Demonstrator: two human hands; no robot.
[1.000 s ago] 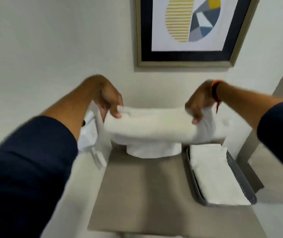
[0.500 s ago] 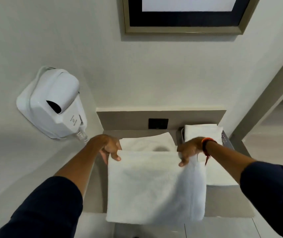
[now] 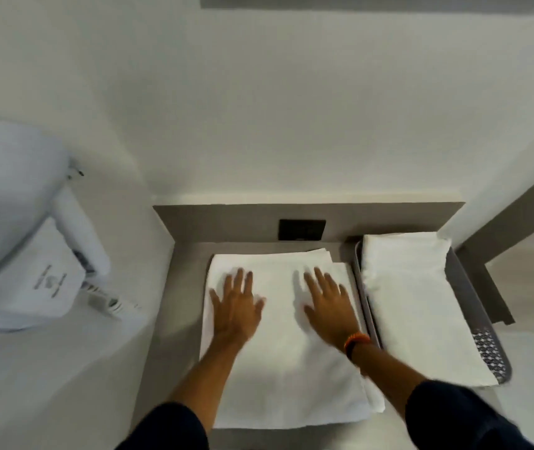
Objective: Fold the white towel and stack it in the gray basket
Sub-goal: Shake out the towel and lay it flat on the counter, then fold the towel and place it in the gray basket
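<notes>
A white towel [image 3: 286,362] lies spread flat on the grey-brown counter [image 3: 187,271], on top of other white towels whose far edges show behind it. My left hand [image 3: 236,306] rests palm down on its left part, fingers spread. My right hand [image 3: 327,306], with an orange band at the wrist, lies flat on its right part. Neither hand grips anything. To the right stands the gray basket [image 3: 489,349] with a folded white towel [image 3: 415,306] inside it.
A white wall-mounted hair dryer [image 3: 22,228] with a coiled cord hangs at the left. A dark socket plate [image 3: 302,229] sits in the counter's back panel. The white wall rises behind, and a picture frame's lower edge shows at the top.
The towel, held up by its top corners before, now lies flat on the counter. Both hands have let go and press on it with open palms.
</notes>
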